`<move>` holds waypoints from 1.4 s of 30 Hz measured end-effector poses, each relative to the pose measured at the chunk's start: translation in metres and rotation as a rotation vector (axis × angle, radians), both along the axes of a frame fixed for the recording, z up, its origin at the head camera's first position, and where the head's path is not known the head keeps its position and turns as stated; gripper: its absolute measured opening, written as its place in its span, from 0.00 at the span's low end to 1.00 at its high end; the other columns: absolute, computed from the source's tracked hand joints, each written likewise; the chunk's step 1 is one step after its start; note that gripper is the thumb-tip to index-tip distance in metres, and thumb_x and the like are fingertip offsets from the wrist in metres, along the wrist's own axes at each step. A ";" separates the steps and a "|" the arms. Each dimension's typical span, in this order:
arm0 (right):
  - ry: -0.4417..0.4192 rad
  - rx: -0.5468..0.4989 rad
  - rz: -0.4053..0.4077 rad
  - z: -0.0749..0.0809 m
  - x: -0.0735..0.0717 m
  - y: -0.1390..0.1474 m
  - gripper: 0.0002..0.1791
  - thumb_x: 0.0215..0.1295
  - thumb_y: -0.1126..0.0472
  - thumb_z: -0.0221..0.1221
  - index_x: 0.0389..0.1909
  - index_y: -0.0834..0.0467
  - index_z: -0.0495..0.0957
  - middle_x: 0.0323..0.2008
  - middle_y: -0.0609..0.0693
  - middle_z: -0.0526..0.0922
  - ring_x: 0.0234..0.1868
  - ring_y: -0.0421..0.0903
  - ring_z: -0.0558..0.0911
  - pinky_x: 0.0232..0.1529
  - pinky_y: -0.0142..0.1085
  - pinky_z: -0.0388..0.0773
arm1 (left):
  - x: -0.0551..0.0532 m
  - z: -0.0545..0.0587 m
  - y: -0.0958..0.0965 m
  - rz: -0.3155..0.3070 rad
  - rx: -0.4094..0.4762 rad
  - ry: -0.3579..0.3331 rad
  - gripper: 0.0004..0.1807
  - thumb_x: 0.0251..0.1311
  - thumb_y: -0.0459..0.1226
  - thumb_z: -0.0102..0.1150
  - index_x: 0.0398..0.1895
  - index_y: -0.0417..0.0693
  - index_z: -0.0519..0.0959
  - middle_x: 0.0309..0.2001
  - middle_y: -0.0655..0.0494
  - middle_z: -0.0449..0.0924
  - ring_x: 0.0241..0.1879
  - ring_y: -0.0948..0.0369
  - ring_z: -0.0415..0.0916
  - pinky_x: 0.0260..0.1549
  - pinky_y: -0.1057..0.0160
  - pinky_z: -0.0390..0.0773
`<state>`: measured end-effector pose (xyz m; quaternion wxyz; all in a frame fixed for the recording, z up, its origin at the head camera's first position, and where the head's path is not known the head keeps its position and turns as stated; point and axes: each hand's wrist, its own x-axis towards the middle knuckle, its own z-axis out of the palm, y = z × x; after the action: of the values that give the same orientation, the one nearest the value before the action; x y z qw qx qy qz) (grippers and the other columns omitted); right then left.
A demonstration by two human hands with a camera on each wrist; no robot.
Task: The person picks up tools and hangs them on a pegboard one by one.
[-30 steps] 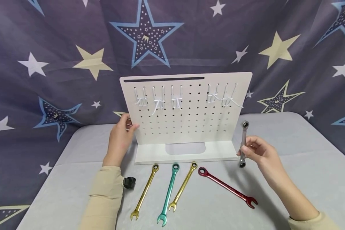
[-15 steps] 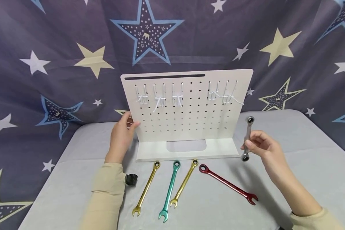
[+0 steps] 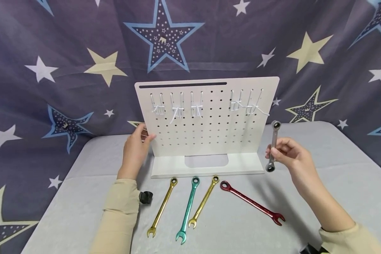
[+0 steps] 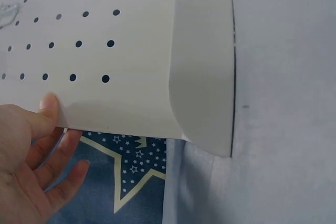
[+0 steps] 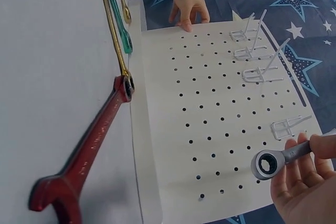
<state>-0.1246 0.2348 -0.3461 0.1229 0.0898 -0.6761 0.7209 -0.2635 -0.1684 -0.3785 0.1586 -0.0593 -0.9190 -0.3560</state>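
Note:
A white pegboard stand (image 3: 206,135) stands upright with several white wire hooks (image 3: 177,110) along its upper part. At its left edge, my left hand (image 3: 134,151) grips the board, thumb on the front face and fingers behind; the left wrist view shows the thumb (image 4: 48,111) near the lowest holes. To the right of the board, my right hand (image 3: 293,160) pinches a grey double-ended ratchet wrench (image 3: 273,146) by its shank, held nearly upright above the table. One ring end of that wrench (image 5: 266,164) shows closely in the right wrist view, in front of the board.
Before the stand lie a gold wrench (image 3: 162,208), a green wrench (image 3: 188,210), another gold wrench (image 3: 204,201) and a red wrench (image 3: 252,203) on the grey-covered table (image 3: 235,233). Behind hangs a dark star-patterned cloth (image 3: 222,46).
My right hand has lifted the grey wrench slightly up and to the right, away from the board's edge. My left hand keeps its hold. The head view has shifted slightly.

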 end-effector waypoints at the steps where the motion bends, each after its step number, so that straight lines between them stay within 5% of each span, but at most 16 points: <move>1: -0.001 0.000 0.000 0.001 -0.001 -0.001 0.07 0.69 0.74 0.56 0.39 0.59 0.76 0.33 0.47 0.86 0.34 0.41 0.84 0.42 0.30 0.77 | 0.000 0.000 0.000 0.002 -0.002 0.000 0.17 0.69 0.42 0.58 0.56 0.46 0.72 0.47 0.43 0.81 0.48 0.45 0.79 0.48 0.44 0.74; 42: -0.024 -0.048 -0.037 0.005 -0.038 -0.013 0.05 0.68 0.73 0.57 0.38 0.60 0.75 0.31 0.47 0.85 0.32 0.40 0.83 0.36 0.29 0.78 | 0.002 0.003 0.003 0.022 0.002 -0.020 0.17 0.70 0.43 0.57 0.57 0.47 0.71 0.49 0.43 0.81 0.50 0.44 0.78 0.49 0.42 0.72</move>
<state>-0.1630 0.2215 -0.3415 0.1303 0.0659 -0.6616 0.7355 -0.2619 -0.1656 -0.3759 0.1532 -0.0456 -0.9208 -0.3559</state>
